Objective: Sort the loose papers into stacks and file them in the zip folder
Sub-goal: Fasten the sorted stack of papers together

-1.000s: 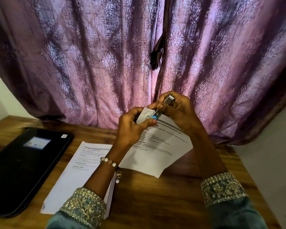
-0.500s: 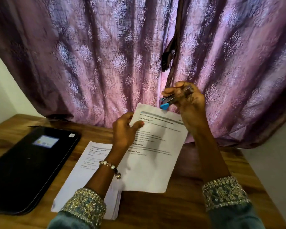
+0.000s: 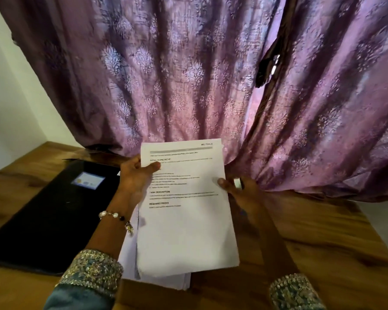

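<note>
Two hands show: the left hand [image 3: 136,175] and the right hand [image 3: 238,189]. One printed sheaf of papers [image 3: 186,211] is raised between them, and one more paper stack [image 3: 130,260] lies beneath (sheets too close to count). One black zip folder [image 3: 49,211], one wooden table [image 3: 323,242], one purple curtain [image 3: 188,74].

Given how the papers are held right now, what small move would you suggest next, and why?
Probably lower the held sheaf onto the stack of papers beneath it. Both the left hand and the right hand grip its edges above the wooden table, and the black zip folder lies shut, not ready for filing.
</note>
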